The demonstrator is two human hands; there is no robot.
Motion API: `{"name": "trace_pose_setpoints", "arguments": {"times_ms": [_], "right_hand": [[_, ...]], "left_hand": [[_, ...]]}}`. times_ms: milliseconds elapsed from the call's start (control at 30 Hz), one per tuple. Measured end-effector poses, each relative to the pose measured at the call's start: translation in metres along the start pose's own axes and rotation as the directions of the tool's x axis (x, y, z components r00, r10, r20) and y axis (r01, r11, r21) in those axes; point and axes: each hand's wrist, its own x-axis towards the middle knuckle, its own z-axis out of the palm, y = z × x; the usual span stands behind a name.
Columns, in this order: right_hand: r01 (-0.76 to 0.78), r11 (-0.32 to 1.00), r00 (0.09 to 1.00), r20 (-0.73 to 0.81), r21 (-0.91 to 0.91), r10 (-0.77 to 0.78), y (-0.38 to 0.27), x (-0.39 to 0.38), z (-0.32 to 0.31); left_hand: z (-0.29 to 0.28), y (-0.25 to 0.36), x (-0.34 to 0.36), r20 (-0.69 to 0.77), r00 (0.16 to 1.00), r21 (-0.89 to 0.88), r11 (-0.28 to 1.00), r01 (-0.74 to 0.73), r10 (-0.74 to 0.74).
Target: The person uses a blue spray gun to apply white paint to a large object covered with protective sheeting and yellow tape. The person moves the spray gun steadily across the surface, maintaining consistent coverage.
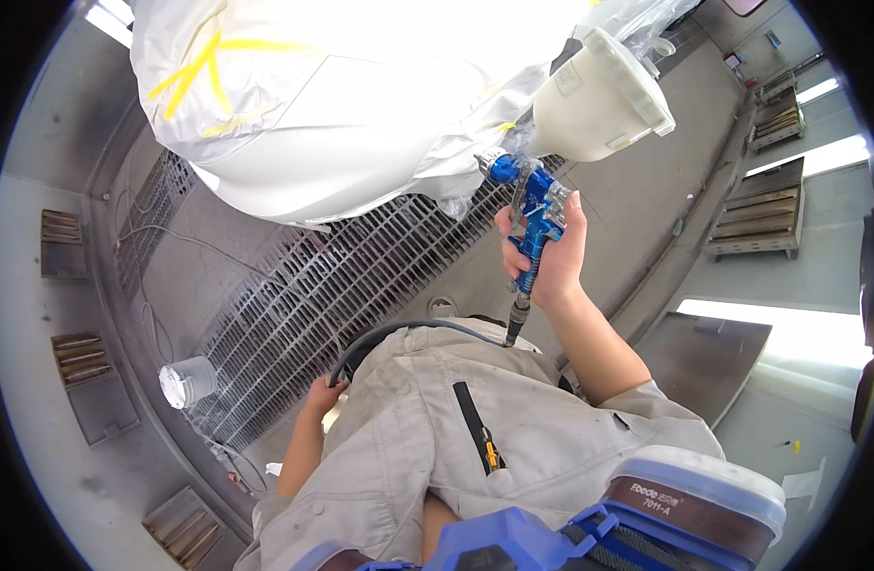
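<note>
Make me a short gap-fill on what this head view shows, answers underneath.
1. The right hand grips a spray gun whose handle is coloured ____.
2. By height in the picture, the left hand, on a hose, sits ____ than the right hand.
3. The bucket is on the person's ____ side.
4. The strips on the white sheeting are coloured ____.

Missing words: blue; lower; left; yellow

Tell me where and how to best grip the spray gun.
Probably by its slim blue handle, coming from the right, opposite the nozzle: the handle slants down toward you, away from the bulky white cup. The right hand wraps it there.
</note>
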Motion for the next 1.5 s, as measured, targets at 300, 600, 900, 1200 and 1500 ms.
{"name": "trace_pose_setpoints", "arguments": {"times_ms": [300, 600, 900, 1200, 1500], "right_hand": [[0.019, 1.000, 1.000, -0.019, -0.025, -0.019, 0.016, -0.015, 0.023], [0.028, 0.997, 0.998, -0.047, -0.075, -0.031, 0.047, -0.037, 0.071], [0.038, 0.998, 0.986, -0.164, -0.042, -0.045, 0.086, -0.056, 0.119], [0.034, 0.996, 0.981, -0.187, -0.077, -0.048, 0.117, -0.074, 0.145], [0.069, 0.994, 0.967, -0.238, -0.087, -0.088, 0.118, -0.087, 0.146]], "left_hand": [[-0.023, -0.019, 0.003, 0.020, 0.999, 0.055, 0.997, -0.051, 0.050], [-0.070, -0.041, 0.016, -0.030, 0.993, 0.229, 0.968, -0.105, 0.114], [-0.113, -0.087, 0.016, -0.001, 0.979, 0.233, 0.952, -0.198, 0.204], [-0.134, -0.122, 0.019, 0.016, 0.980, 0.075, 0.977, -0.197, 0.197], [-0.137, -0.115, 0.017, 0.032, 0.987, 0.076, 0.985, -0.158, 0.156]]}}
